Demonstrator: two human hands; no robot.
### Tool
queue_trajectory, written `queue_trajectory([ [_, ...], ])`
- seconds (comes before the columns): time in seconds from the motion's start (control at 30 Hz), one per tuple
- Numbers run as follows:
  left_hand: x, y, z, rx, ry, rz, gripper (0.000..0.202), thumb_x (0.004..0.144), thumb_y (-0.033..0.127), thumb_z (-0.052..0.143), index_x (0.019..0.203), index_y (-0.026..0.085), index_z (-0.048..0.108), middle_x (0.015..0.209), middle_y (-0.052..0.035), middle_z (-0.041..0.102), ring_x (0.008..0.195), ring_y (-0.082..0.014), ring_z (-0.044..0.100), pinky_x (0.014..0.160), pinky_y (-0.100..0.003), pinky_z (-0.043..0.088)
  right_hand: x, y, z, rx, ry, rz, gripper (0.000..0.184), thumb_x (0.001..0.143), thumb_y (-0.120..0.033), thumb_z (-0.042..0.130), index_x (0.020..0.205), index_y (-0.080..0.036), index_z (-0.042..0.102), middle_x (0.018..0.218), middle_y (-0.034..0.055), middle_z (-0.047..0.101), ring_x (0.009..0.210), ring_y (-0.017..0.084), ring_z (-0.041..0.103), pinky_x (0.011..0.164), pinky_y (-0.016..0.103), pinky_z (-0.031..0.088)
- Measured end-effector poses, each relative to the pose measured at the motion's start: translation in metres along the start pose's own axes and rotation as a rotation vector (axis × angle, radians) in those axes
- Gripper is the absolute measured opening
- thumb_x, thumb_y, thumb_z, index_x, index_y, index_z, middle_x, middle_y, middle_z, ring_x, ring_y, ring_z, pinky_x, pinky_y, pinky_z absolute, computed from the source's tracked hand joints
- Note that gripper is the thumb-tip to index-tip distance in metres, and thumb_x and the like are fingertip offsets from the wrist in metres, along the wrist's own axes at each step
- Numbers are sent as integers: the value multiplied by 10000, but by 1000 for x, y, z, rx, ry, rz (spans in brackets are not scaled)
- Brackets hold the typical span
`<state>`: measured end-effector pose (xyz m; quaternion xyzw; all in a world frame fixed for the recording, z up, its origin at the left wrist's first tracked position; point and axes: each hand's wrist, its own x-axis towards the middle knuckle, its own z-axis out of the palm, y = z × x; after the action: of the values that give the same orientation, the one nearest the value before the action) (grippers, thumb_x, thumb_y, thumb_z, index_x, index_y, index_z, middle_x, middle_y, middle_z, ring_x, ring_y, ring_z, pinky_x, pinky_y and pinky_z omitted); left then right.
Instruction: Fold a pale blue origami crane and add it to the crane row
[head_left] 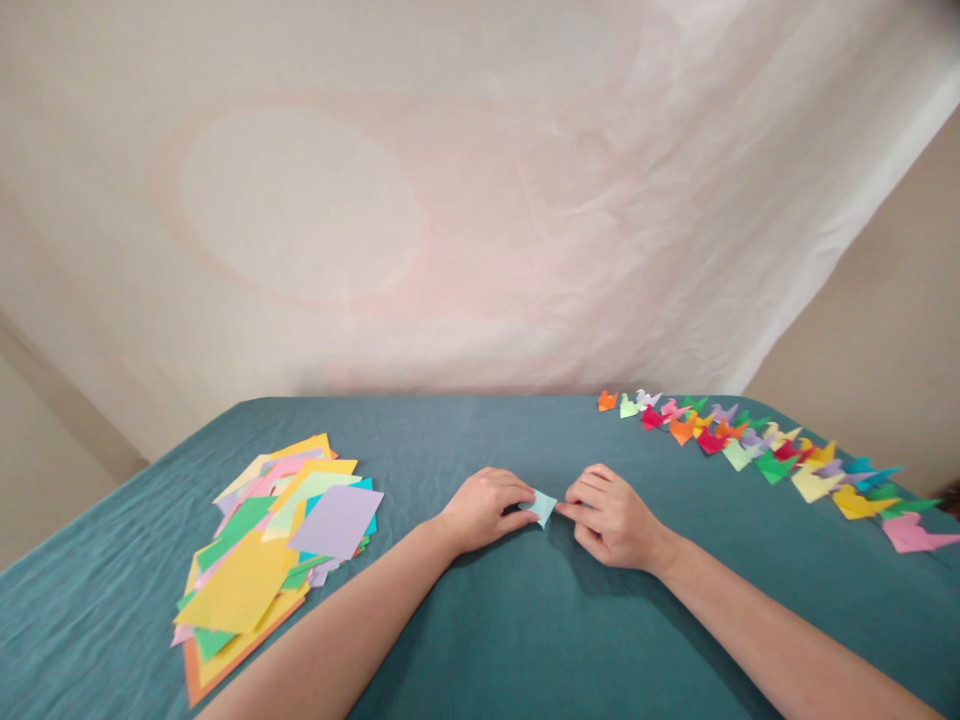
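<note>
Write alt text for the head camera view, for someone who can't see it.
A person's left hand holds a small pale blue paper at a teal cloth, with the right hand close beside it. A loose pile of colored paper sheets lies at left; rows of colorful folded paper birds sit at right.

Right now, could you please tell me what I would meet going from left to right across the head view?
Pile of coloured paper → left hand → pale blue folded paper → right hand → nearest pink paper bird.
</note>
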<state>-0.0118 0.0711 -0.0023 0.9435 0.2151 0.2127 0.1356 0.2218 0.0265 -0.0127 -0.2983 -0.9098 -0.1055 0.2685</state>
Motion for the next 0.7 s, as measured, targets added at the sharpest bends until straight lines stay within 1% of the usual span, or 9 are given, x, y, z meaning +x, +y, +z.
queue_trajectory([
  [0.3, 0, 1, 0, -1, 1, -8, 254, 878, 353, 515, 1039, 191, 625, 1037, -50, 659, 993, -186, 583, 894, -301, 399, 0, 0, 1, 4, -18, 9, 250, 738, -73, 483, 904, -158, 649, 795, 53, 594, 770, 177, 508, 770, 374, 387],
  [0.43, 0, 1, 0, -3, 2, -11, 262, 874, 363, 518, 1043, 193, 623, 1038, -50, 658, 992, -189, 583, 895, -303, 398, 0, 0, 2, 10, -45, 20, 244, 735, -71, 486, 887, -164, 652, 798, 51, 590, 776, 176, 509, 770, 372, 386],
  [0.57, 0, 1, -1, -9, 0, -12, 293, 853, 391, 543, 1060, 196, 615, 1051, -51, 652, 1001, -192, 576, 891, -301, 399, 0, -1, 3, 24, -81, 35, 234, 735, -82, 494, 879, -175, 653, 856, 59, 597, 814, 185, 515, 771, 371, 388],
  [0.7, 0, 0, 0, -20, -6, -17, 307, 845, 402, 550, 1069, 200, 609, 1049, -50, 650, 998, -189, 575, 884, -295, 403, 1, -2, 3, 31, -79, 26, 262, 740, -87, 493, 934, -176, 645, 949, 72, 611, 869, 197, 522, 791, 377, 393],
])
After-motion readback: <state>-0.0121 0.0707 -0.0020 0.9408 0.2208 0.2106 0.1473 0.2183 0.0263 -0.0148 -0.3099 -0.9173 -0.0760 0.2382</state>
